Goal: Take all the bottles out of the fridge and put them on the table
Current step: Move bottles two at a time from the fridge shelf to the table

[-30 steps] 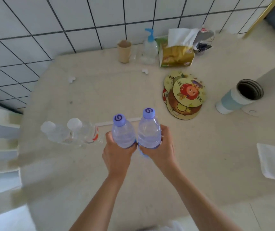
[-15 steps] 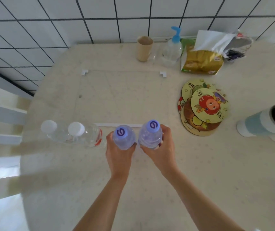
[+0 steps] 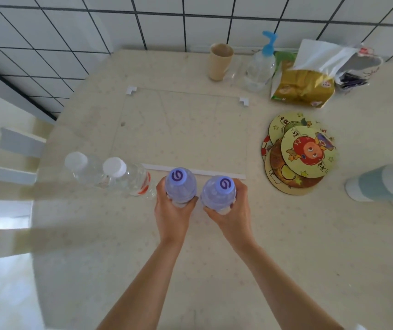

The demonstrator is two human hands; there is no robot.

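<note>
near the desk [image 3: 286, 234] front, left hand [image 3: 170, 216] and right hand [image 3: 234, 214] each wrap fingers [image 3: 159, 189] tight around an upright purple-capped bottle [image 3: 180, 185], its twin [image 3: 218, 195] alongside, extending the row with two clear bottles [image 3: 121, 176], seemingly for neat placement.

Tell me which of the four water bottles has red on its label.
The white-capped bottle just left of the left hand. The outer white-capped bottle shows no red, and both held bottles have purple caps.

Bare table [image 3: 181, 129] ahead (white-capped bottles [image 3: 119, 175] left, coasters [image 3: 300, 158] right).
</note>
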